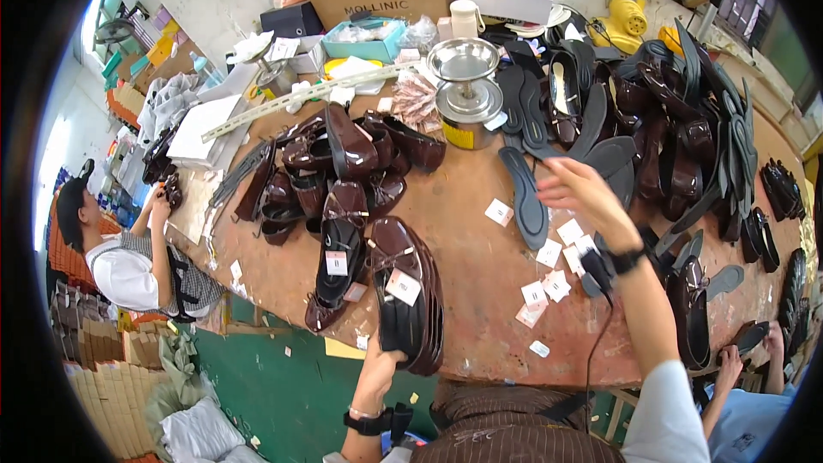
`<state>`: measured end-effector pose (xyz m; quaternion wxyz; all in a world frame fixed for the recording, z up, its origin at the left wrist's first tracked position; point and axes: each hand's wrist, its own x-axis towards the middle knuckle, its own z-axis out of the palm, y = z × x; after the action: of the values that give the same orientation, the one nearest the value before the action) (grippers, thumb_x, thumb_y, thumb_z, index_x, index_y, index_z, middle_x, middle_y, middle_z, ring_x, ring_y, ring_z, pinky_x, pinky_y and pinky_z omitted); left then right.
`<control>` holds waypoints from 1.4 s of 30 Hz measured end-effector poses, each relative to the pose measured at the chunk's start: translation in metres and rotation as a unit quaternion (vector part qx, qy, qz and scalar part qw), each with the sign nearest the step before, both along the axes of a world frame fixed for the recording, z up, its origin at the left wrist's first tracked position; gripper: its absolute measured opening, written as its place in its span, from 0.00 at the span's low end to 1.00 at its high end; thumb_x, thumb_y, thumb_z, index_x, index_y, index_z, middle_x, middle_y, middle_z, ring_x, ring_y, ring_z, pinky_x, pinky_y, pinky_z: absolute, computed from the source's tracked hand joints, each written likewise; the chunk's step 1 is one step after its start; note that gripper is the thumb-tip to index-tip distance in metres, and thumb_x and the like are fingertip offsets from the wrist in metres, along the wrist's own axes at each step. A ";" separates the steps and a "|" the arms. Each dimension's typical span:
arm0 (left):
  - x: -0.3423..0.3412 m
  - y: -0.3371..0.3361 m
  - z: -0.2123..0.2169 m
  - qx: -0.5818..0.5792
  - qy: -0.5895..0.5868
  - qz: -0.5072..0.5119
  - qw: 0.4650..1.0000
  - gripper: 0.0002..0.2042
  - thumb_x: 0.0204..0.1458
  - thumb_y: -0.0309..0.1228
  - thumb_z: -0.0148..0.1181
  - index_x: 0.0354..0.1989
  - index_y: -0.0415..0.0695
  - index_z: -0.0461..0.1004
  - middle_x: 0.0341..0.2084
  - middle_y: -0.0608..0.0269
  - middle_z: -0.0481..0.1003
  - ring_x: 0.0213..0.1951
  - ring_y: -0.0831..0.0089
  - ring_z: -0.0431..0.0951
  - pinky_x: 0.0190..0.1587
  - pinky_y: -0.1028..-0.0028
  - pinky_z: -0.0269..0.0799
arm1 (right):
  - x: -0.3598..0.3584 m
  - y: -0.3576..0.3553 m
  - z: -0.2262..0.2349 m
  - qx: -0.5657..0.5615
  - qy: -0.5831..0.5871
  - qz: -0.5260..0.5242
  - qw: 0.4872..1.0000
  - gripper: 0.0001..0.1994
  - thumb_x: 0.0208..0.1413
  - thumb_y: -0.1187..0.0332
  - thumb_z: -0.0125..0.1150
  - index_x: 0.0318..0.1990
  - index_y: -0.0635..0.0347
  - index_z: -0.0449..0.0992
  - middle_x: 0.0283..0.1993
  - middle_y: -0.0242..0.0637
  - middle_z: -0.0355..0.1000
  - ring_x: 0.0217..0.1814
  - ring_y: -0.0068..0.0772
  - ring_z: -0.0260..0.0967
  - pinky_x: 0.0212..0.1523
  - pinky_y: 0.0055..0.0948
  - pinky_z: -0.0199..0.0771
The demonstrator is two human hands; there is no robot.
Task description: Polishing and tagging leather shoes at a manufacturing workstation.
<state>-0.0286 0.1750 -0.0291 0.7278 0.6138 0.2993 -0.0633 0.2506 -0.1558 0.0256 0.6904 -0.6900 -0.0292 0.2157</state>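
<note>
My left hand [377, 370] grips the heel end of a glossy dark brown loafer [399, 244] at the table's near edge. This loafer has a small bow, a dark lining and a white tag [403, 286] on it. My right hand [583, 193] reaches over the table with its fingers stretched out and nothing seen in them. Just left of its fingertips lies a dark grey insole [523, 197]. Beside the held loafer stands another brown loafer [345, 206], with a tagged dark shoe [336, 244] in front of it.
White paper tags [549, 253] lie scattered at the middle right. Piled brown shoes [673, 133] and grey insoles fill the right side. A metal dispenser [467, 94] stands at the back. One person [120, 266] works at left; another person's hands [729, 369] hold a shoe at lower right.
</note>
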 end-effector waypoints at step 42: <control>0.211 0.240 0.024 0.464 -0.192 0.153 0.851 0.32 0.56 0.31 0.58 0.69 0.40 0.58 0.62 0.41 0.67 0.61 0.53 0.69 0.63 0.65 0.62 | 0.096 0.097 -0.045 0.013 0.035 -0.056 0.998 0.18 0.65 0.68 0.50 0.50 0.83 0.66 0.46 0.55 0.73 0.35 0.45 0.81 0.36 0.29 0.84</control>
<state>0.1819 0.4149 -0.0050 0.4021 0.8262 0.2383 0.3146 0.3463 -0.0590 -0.0198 0.7107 -0.6736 0.0310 0.2003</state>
